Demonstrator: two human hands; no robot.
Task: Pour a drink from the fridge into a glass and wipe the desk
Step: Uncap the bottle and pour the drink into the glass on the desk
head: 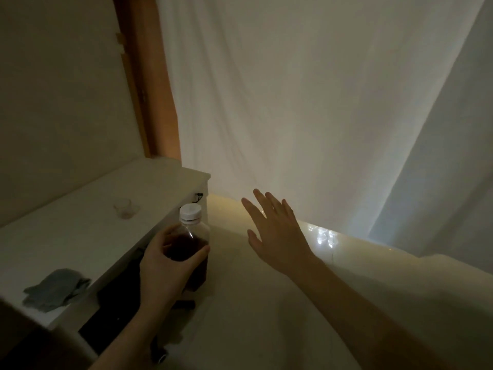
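Drink fetched, pouring not yet begun. My left hand (170,265) grips the clear plastic bottle with a white ribbed screw cap (190,244), thumb and fingers curled round its middle; it stands upright in the air just off the front edge of the white flat-topped desk (88,236). The bottle is smooth-walled and cylindrical, rounded at the shoulder, and holds a dark brown liquid up to about shoulder level; the cap is on.

My right hand (272,233) is spread flat and relaxed, fingers straight and apart, holding nothing. It reaches away from the desk toward the pale, glossy rounded top edge of what I take to be the fridge door (346,249); I cannot tell whether the palm touches it.

On the desk, toward its back, stands a small clear tumbler (126,208), thin-walled, apparently empty. Near the desk's front edge, at the end closest to me, lies a crumpled grey cloth (56,288), soft and matte. Behind the desk hang a white creased sheet (293,102) and an orange-brown wooden post (149,84).

As I judge it, the door wants pushing shut; then the bottle goes over the desk, the right hand unscrews the cap, and I tilt the neck over the tumbler. The smooth bottle may be slippery if cold, so I need a firm grip.
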